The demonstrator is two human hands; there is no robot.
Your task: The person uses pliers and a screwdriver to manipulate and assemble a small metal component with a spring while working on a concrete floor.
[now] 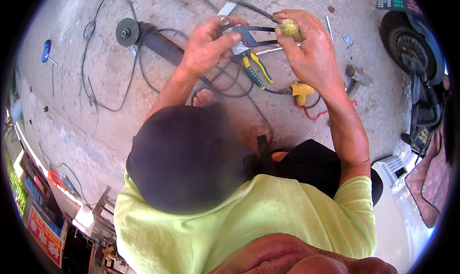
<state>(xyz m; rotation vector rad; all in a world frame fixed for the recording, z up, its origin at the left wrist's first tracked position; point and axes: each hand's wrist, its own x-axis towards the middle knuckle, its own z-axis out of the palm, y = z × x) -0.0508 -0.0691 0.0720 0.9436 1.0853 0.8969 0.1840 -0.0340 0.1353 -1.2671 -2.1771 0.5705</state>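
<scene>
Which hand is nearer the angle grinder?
Left. The left hand is just right of the angle grinder's visible body; the right hand is farther to the right.

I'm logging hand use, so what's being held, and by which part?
The left hand pinches a silver metal piece by its left side; the right hand grips a dark rod or cable by its yellow end.
</scene>
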